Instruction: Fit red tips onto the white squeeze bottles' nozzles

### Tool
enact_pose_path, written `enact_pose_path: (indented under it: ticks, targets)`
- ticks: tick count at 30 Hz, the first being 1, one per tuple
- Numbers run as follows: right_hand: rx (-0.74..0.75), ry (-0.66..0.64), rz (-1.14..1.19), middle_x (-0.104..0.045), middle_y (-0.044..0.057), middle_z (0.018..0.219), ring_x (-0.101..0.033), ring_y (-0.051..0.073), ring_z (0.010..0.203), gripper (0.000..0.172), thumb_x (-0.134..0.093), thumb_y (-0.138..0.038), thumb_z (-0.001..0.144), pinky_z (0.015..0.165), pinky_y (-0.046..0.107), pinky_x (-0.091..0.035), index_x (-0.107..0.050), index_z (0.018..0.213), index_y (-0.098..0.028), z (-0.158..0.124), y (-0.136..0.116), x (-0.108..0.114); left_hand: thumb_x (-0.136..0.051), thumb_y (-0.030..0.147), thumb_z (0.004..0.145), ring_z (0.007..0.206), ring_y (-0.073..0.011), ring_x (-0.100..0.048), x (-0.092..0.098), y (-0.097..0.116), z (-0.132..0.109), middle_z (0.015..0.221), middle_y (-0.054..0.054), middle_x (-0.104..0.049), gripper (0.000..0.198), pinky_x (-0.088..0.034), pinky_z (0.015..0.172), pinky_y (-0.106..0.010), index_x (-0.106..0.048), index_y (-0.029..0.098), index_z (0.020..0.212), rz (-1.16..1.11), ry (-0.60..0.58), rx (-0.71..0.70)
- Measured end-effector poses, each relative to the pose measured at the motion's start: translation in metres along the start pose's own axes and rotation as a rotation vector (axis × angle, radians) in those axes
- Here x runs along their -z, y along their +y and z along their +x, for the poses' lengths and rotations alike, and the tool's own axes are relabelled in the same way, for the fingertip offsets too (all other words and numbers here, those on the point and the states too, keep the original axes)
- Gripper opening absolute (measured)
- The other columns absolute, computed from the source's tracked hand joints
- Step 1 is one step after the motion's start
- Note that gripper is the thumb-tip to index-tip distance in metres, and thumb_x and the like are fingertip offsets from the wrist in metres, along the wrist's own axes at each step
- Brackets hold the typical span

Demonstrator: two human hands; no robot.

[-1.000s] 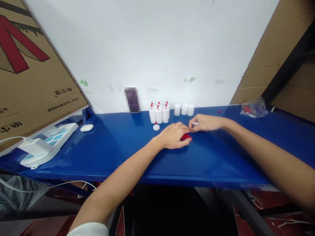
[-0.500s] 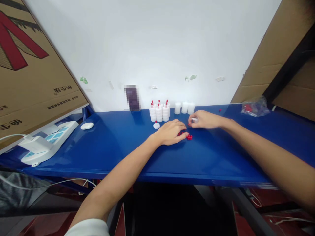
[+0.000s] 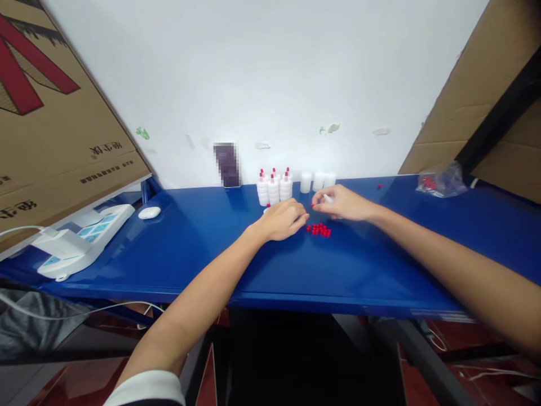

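Several small red caps (image 3: 320, 229) lie in a cluster on the blue table. Left of them is my left hand (image 3: 284, 219), its fingers bent together; whatever they hold is hidden. A white cap piece with a red tip (image 3: 267, 207) shows partly behind that hand. Above the cluster, my right hand (image 3: 340, 203) is closed on a white nozzle piece (image 3: 328, 199), with a small red cap (image 3: 313, 206) at its fingertips. White bottles with red tips (image 3: 273, 189) stand grouped near the wall, and white bottles without tips (image 3: 306, 182) stand beside them.
On the left are a white power strip (image 3: 91, 239) with a plug and a white case (image 3: 149, 212). A dark pixelated object (image 3: 229, 164) leans on the wall. A clear bag with red pieces (image 3: 442, 181) and a loose red cap (image 3: 380, 186) lie right.
My left hand has moved left, off the red caps, uncovering the cluster and covering more of the white cap piece. My right hand has shifted slightly left with the white piece.
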State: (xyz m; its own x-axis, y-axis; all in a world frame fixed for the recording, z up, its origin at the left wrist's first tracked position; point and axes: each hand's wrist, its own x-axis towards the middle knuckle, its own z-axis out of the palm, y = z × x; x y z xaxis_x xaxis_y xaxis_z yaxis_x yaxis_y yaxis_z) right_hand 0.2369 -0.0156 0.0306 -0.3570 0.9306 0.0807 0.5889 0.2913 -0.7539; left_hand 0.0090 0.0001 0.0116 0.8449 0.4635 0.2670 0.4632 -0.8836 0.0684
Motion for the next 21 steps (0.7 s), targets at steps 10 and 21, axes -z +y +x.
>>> enact_pose_path:
  ticks: [10,21]
  targets:
    - [0.201,0.168,-0.164,-0.062,0.000,0.073,-0.054,0.016,0.065,0.022,-0.062,-0.039,0.077,0.066,0.031,-0.043,-0.069,0.084,-0.019,-0.003,-0.005,-0.017,-0.028,0.038,0.111,0.096,-0.0233,-0.067,0.002,0.003,-0.001,0.101,-0.010,-0.073,0.050,-0.051,0.085,-0.037,-0.070,0.015,0.095,-0.014,0.070,0.065]
    - [0.369,0.348,-0.393,-0.067,0.002,0.073,-0.058,0.016,0.062,0.027,-0.059,-0.040,0.085,0.064,0.030,-0.042,-0.071,0.100,-0.020,-0.007,-0.006,-0.025,-0.029,0.042,0.111,0.081,-0.0204,-0.063,-0.005,0.000,0.000,0.087,-0.006,-0.069,0.045,-0.044,0.073,-0.033,-0.061,0.019,0.089,-0.156,0.270,0.153]
